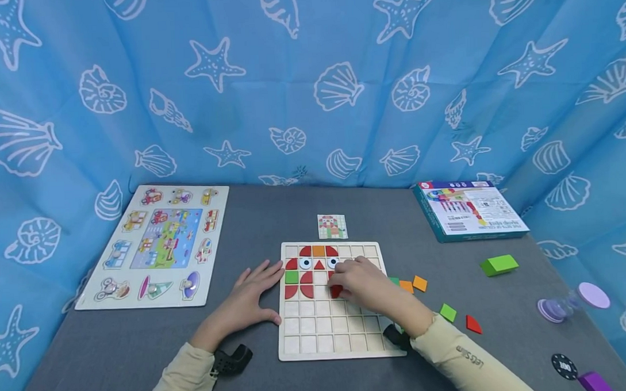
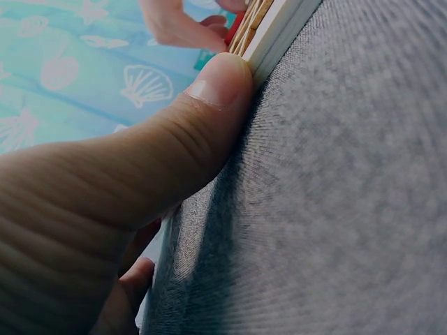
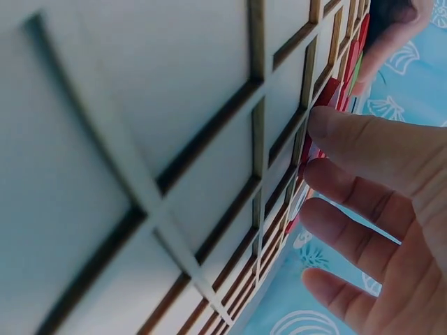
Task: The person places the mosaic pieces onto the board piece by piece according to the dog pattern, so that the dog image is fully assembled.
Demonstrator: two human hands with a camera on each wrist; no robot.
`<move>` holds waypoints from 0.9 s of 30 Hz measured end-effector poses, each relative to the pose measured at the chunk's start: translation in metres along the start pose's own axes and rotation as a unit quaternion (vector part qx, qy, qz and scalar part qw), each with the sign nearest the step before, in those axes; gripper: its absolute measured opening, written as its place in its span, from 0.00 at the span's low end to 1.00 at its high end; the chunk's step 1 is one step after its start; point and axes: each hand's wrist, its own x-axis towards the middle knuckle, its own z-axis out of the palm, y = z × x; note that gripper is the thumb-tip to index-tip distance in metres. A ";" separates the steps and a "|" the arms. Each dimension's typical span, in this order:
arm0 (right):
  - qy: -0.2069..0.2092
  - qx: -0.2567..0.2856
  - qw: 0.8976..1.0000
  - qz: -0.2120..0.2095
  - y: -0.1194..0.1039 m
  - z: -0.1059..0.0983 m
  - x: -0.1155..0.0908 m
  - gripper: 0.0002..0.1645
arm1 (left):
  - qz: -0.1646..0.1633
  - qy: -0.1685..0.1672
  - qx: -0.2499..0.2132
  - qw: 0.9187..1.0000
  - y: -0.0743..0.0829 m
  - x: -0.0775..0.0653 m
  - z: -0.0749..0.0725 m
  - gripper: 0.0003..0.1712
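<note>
A wooden grid board [image 1: 323, 326] lies at the middle of the table, several of its upper cells filled with red, green, orange and eye-marked tiles. My left hand [image 1: 249, 301] is spread along the board's left side, and its thumb [image 2: 216, 91] touches the edge in the left wrist view. Over the right part of the pattern, my right hand [image 1: 362, 283] pinches a red quarter-circle tile [image 1: 336, 291] at a cell. The right wrist view shows that red tile [image 3: 307, 145] between thumb and index finger, its other fingers loosely bent.
A small pattern card [image 1: 332, 226] lies behind the board. Loose orange tiles [image 1: 420, 283], a green tile [image 1: 448, 312] and a red tile [image 1: 473, 324] are to its right. A picture puzzle [image 1: 212, 279] lies left; a box [image 1: 479, 212], green block [image 1: 499, 265] and purple-ended timer [image 1: 570, 304] stand right.
</note>
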 end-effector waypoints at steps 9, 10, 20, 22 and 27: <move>0.065 0.050 0.996 0.023 0.022 -0.010 -0.022 0.16 | 0.002 -0.002 0.001 1.000 -0.001 0.001 0.002 0.58; 0.075 0.053 0.995 0.038 0.028 -0.012 -0.028 0.16 | 0.002 -0.002 0.000 1.000 -0.001 0.002 0.002 0.58; 0.091 0.071 0.970 0.213 0.080 -0.008 -0.098 0.18 | -0.006 -0.003 0.001 1.000 0.000 0.001 0.000 0.57; 0.063 0.078 0.969 0.228 0.083 -0.003 -0.105 0.19 | -0.006 -0.002 0.002 1.000 0.000 0.001 0.000 0.57; 0.025 0.089 0.970 0.224 0.084 0.007 -0.107 0.18 | -0.004 -0.006 0.003 1.000 -0.001 0.001 0.001 0.57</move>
